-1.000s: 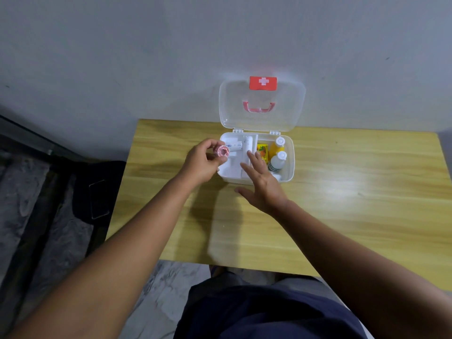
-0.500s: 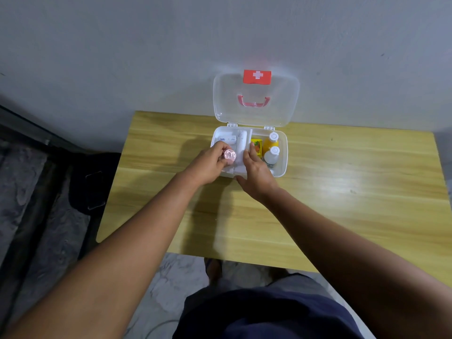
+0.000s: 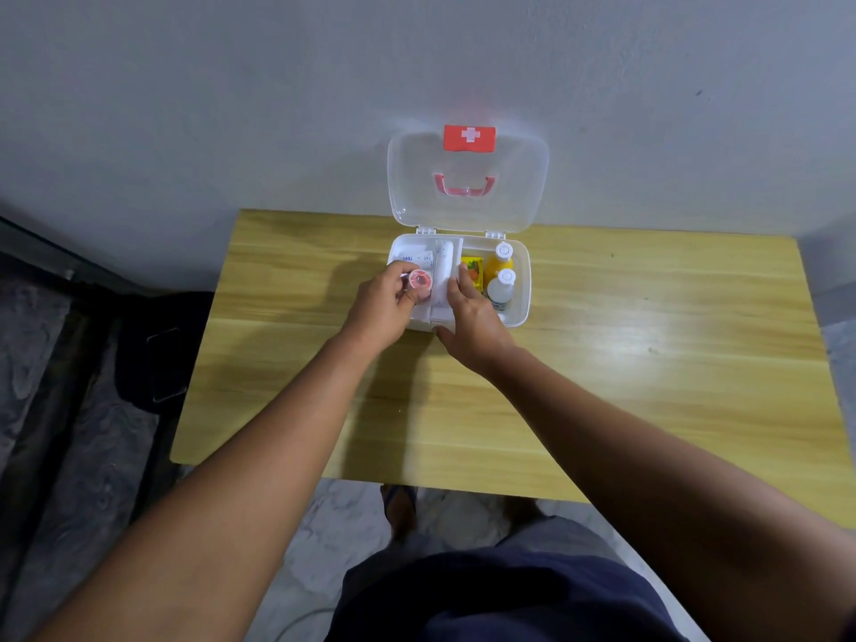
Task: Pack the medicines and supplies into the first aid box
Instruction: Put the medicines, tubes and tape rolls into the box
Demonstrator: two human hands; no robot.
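Observation:
The white first aid box (image 3: 522, 289) stands open at the table's far edge, its clear lid (image 3: 468, 183) with a red cross label leaning on the wall. My left hand (image 3: 382, 310) holds a small pink roll of tape (image 3: 419, 280) over the box's left compartment, which holds white packets (image 3: 414, 257) and a white tube (image 3: 443, 266). My right hand (image 3: 470, 317) rests on the box's front rim at the middle divider, fingers apart. In the right compartment are a yellow packet (image 3: 473, 269), an orange bottle (image 3: 500, 261) and a white bottle (image 3: 502, 287).
The box sits on a wooden table (image 3: 648, 363) against a grey wall. A dark bag (image 3: 157, 354) lies on the floor at the left. My legs and a sandalled foot (image 3: 398, 507) show below the near table edge.
My left hand has carried the pink tape roll forward and down into the left compartment. My right hand has come to rest on the box's front rim.

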